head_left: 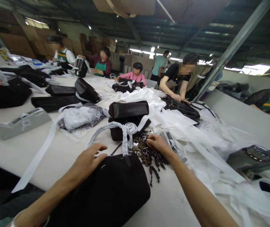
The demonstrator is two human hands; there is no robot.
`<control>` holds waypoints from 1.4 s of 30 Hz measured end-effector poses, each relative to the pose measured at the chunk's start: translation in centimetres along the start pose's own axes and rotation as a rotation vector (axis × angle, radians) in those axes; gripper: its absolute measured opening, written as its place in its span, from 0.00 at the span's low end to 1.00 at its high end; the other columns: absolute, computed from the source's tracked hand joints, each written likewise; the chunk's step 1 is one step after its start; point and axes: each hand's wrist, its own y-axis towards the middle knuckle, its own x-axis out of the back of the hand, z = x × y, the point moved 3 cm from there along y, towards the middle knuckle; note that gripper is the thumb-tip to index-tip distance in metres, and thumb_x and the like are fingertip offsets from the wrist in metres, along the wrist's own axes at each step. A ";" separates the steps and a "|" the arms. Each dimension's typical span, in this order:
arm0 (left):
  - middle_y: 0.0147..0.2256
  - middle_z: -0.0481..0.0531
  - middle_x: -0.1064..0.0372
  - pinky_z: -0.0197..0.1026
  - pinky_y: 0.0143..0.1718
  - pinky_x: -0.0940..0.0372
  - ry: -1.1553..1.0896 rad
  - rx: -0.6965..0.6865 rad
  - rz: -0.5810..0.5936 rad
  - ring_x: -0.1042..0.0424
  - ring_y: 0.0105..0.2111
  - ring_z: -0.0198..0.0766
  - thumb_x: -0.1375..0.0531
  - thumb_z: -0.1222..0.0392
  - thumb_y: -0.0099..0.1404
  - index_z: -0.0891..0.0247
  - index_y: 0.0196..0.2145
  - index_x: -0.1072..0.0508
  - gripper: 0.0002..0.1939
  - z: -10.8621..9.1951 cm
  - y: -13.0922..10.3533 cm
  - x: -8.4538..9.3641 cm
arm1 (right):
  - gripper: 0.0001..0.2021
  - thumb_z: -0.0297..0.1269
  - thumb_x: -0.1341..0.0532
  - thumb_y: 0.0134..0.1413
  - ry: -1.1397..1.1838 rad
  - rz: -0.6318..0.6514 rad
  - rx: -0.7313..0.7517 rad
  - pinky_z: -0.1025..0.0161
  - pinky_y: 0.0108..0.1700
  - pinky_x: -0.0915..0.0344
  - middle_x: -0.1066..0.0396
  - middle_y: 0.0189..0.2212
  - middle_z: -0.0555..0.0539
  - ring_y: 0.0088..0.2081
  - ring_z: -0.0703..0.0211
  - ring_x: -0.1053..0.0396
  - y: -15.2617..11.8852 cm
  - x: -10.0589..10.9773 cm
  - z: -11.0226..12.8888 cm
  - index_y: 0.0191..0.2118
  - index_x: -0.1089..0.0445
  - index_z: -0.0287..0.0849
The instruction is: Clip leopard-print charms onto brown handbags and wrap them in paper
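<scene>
A black handbag (116, 189) lies in front of me at the table's near edge, its handle (125, 142) wrapped in clear plastic. My left hand (85, 162) rests at the bag's upper edge, thumb and fingers apart. My right hand (159, 145) reaches past the bag to a heap of leopard-print straps with metal rings (145, 154). Its fingertips are pinched together at the heap's upper edge; what is between them is too small to tell. Just behind the heap, black bags (129, 108) are stacked.
A grey tape dispenser (22, 123) stands at left, near a plastic-wrapped bundle (82, 116). Another dispenser (170, 142) sits beside my right hand. White paper strips (184, 126) cover the right side. A metal post (234, 47) rises there. Several co-workers handle bags across the table.
</scene>
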 end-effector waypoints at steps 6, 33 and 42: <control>0.49 0.55 0.29 0.45 0.49 0.34 -0.265 -0.222 -0.002 0.28 0.47 0.44 0.44 0.60 0.64 0.61 0.49 0.29 0.16 -6.7 1.7 -2.0 | 0.14 0.45 0.36 0.52 0.540 0.172 0.051 0.62 0.36 0.33 0.25 0.35 0.47 0.31 0.62 0.29 -3.9 4.0 5.3 0.38 0.34 0.42; 0.36 0.49 0.24 0.38 0.41 0.35 -0.381 -0.287 -0.051 0.27 0.37 0.39 0.41 0.60 0.65 0.59 0.41 0.26 0.07 -9.5 -4.2 -3.1 | 0.12 0.41 0.27 0.41 0.667 0.177 0.016 0.67 0.25 0.49 0.34 0.22 0.53 0.23 0.68 0.43 -13.8 -1.1 11.2 0.29 0.27 0.41; 0.34 0.45 0.25 0.36 0.39 0.36 -0.391 -0.265 -0.074 0.27 0.35 0.35 0.42 0.67 0.62 0.60 0.38 0.25 0.08 -8.9 -3.8 -3.0 | 0.11 0.40 0.29 0.43 0.650 0.257 0.019 0.68 0.24 0.51 0.33 0.22 0.54 0.21 0.70 0.44 -13.8 -2.6 11.3 0.30 0.28 0.41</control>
